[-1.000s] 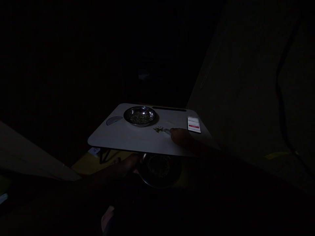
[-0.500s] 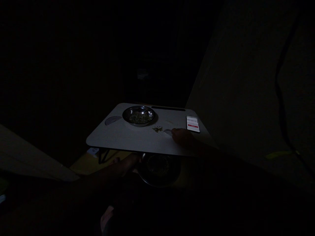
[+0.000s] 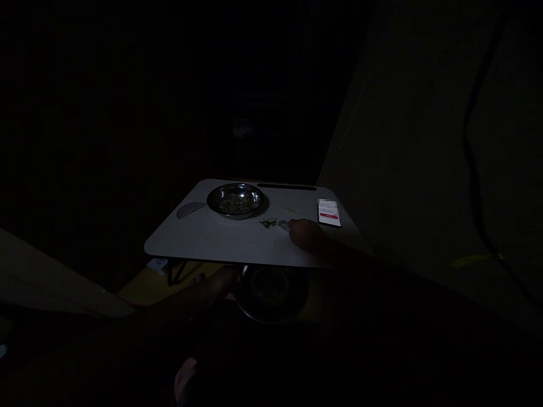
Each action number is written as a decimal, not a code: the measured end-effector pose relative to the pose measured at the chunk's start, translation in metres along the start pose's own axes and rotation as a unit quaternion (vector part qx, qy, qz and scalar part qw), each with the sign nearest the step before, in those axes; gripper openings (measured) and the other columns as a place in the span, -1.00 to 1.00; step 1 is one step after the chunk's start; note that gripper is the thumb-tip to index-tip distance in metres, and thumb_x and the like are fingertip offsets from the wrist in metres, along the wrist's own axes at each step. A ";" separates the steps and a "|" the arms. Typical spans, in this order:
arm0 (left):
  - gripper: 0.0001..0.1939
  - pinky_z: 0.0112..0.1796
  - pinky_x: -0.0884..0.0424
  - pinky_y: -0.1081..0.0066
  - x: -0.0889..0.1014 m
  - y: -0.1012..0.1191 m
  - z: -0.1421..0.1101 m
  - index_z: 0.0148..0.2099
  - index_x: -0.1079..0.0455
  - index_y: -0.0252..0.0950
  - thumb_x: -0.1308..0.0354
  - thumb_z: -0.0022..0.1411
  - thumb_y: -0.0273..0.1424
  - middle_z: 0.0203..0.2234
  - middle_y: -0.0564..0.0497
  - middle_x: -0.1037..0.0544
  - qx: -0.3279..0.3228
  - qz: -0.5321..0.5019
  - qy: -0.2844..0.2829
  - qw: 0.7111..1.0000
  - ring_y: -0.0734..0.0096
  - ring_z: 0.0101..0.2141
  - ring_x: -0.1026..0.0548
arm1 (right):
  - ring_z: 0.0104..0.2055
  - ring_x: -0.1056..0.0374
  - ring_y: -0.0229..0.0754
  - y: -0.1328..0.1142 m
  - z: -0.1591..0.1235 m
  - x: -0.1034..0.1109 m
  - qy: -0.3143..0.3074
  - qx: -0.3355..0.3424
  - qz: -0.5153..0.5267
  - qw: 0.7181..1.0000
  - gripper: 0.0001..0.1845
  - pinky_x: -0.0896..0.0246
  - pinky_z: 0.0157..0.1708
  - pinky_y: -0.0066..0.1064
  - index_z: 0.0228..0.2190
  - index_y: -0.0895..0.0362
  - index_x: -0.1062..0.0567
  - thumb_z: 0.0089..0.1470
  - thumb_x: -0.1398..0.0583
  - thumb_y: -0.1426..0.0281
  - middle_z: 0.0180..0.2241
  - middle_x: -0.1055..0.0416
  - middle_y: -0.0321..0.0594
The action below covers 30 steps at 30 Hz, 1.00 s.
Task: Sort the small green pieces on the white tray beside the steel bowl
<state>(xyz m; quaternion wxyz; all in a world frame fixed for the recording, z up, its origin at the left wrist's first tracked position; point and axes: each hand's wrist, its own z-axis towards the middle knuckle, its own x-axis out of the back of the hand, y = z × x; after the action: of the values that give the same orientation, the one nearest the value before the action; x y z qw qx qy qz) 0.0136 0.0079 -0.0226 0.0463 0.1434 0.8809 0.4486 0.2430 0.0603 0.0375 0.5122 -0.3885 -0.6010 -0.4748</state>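
Note:
My right hand (image 3: pixel 306 234) rests low over the white folding table (image 3: pixel 186 240), its fingers pinched on a small pale curved piece (image 3: pixel 284 225) whose kind I cannot make out. Just left of that piece lies a little heap of greenish seeds or grains (image 3: pixel 268 223). Behind the heap stands a shiny steel bowl (image 3: pixel 235 213) with more such bits in it. Below the table's near edge, my left hand (image 3: pixel 227 276) is at the rim of a second metal bowl (image 3: pixel 271 314), which has some bits inside. Deep shadow hides most of its fingers.
A lit phone (image 3: pixel 329 213) lies at the table's right side. At the left is a pale half-round shape like a protractor (image 3: pixel 190 210). A dark slot (image 3: pixel 287 187) runs along the far edge. A wall with a hanging cable (image 3: pixel 470 164) rises on the right.
My right hand has shifted slightly left with the pale piece, closer to the heap. The whole view has moved a little. My left hand stays at the lower bowl.

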 end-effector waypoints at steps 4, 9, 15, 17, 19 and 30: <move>-0.84 -0.59 -0.29 0.46 0.001 -0.002 0.003 -0.48 -0.28 -0.35 0.05 -0.22 -0.50 -0.70 0.05 -0.36 -0.007 0.001 -0.009 1.000 0.45 -0.66 -0.35 | -0.37 -0.28 -0.17 0.004 0.001 0.000 0.020 -0.029 0.009 0.999 -0.73 -0.06 -0.47 -0.43 -0.31 0.23 -0.32 -0.01 0.11 0.44 -0.38 -0.35 -0.05; -0.86 -0.66 -0.26 0.48 -0.001 -0.004 0.007 -0.53 -0.26 -0.35 0.07 -0.26 -0.52 -0.75 0.08 -0.30 -0.003 -0.013 -0.003 1.000 0.49 -0.71 -0.30 | -0.35 -0.28 -0.17 0.009 0.000 0.001 0.004 -0.049 0.008 0.999 -0.71 -0.08 -0.46 -0.44 -0.30 0.22 -0.32 0.00 0.12 0.43 -0.36 -0.36 -0.06; -0.85 -0.60 -0.31 0.43 0.002 -0.008 0.012 -0.49 -0.26 -0.34 0.05 -0.24 -0.49 -0.71 0.07 -0.34 -0.012 -0.008 -0.008 1.000 0.45 -0.66 -0.35 | -0.31 -0.28 -0.14 0.023 -0.001 0.004 0.008 -0.065 0.010 0.998 -0.67 -0.09 -0.42 -0.41 -0.24 0.23 -0.28 0.04 0.16 0.40 -0.33 -0.35 -0.03; -0.85 -0.60 -0.32 0.42 0.003 -0.009 0.013 -0.50 -0.27 -0.35 0.05 -0.24 -0.50 -0.72 0.07 -0.34 -0.016 -0.005 -0.009 1.000 0.46 -0.68 -0.34 | -0.32 -0.28 -0.13 0.029 0.002 0.001 0.004 -0.073 0.013 0.997 -0.67 -0.10 -0.43 -0.40 -0.24 0.22 -0.28 0.04 0.17 0.40 -0.33 -0.35 -0.03; -0.85 -0.61 -0.31 0.44 0.003 -0.008 0.012 -0.50 -0.27 -0.36 0.05 -0.24 -0.50 -0.73 0.07 -0.32 -0.013 0.000 -0.002 1.000 0.48 -0.70 -0.33 | -0.31 -0.28 -0.12 0.034 0.006 -0.002 -0.001 -0.077 0.009 0.997 -0.68 -0.10 -0.43 -0.39 -0.25 0.21 -0.28 0.03 0.16 0.41 -0.32 -0.35 -0.04; -0.89 -0.66 -0.27 0.48 0.001 -0.005 0.008 -0.53 -0.24 -0.33 0.06 -0.25 -0.52 -0.77 0.10 -0.27 -0.009 0.001 0.000 1.000 0.49 -0.71 -0.31 | -0.32 -0.29 -0.11 0.038 0.007 -0.007 -0.008 -0.068 -0.016 0.998 -0.69 -0.10 -0.47 -0.39 -0.23 0.20 -0.27 0.00 0.13 0.44 -0.33 -0.34 -0.04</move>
<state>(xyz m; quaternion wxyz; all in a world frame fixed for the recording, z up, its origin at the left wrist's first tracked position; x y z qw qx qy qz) 0.0138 0.0115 -0.0315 0.0466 0.1442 0.8769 0.4562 0.2785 0.0770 0.0368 0.4721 -0.4162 -0.5775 -0.5200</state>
